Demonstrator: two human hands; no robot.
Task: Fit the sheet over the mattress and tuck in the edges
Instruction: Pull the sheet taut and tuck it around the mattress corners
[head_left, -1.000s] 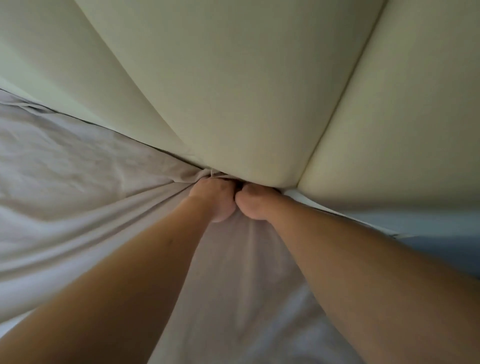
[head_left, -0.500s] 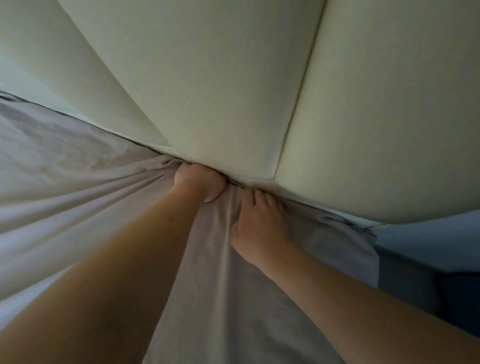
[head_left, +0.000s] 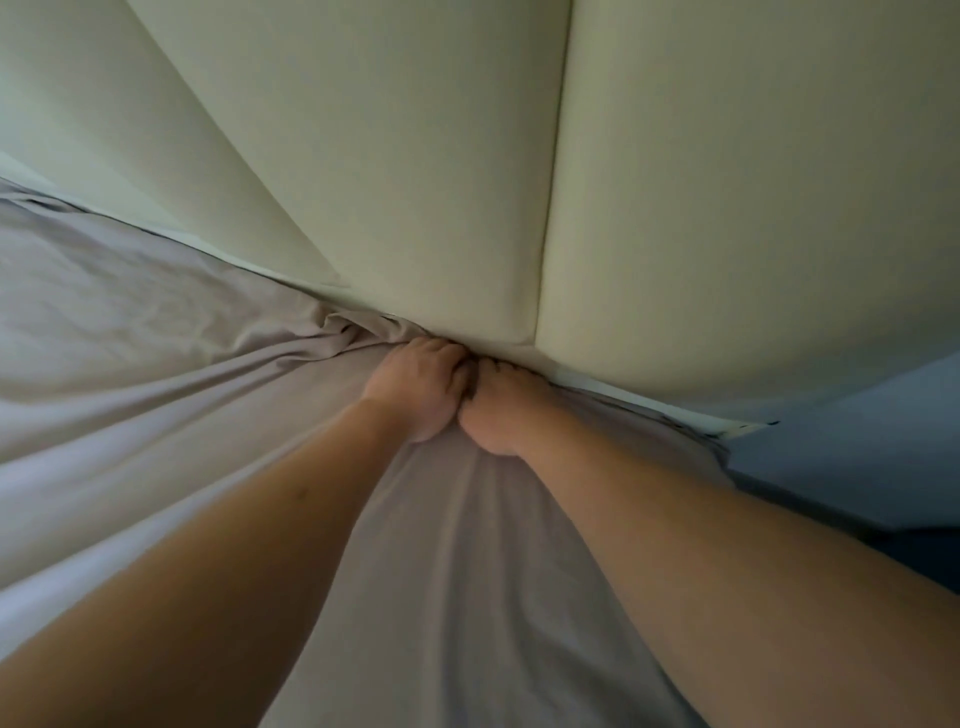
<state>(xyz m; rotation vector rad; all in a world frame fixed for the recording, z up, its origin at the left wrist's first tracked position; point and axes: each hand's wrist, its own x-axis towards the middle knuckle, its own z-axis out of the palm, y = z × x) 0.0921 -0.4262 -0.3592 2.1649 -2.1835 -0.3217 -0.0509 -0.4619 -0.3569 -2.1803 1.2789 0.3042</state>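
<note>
A pale grey-mauve sheet (head_left: 156, 364) covers the mattress and runs in long folds toward the headboard. My left hand (head_left: 421, 389) and my right hand (head_left: 498, 415) sit side by side, touching, at the seam where the sheet meets the cream padded headboard (head_left: 415, 182). Both hands have their fingers curled down into the bunched sheet at the gap, and the fingertips are hidden in it. A wad of wrinkled sheet (head_left: 353, 332) lies just left of my left hand.
The headboard's padded panels rise steeply right behind the hands, with a vertical seam (head_left: 550, 208) above them. A thin white mattress edge (head_left: 675, 410) shows to the right, and beyond it a bluish wall and dark floor (head_left: 857, 457).
My right hand, flat on the sheet half a second ago, has moved up and left against my left hand and curled into the gap. The view has shifted slightly.
</note>
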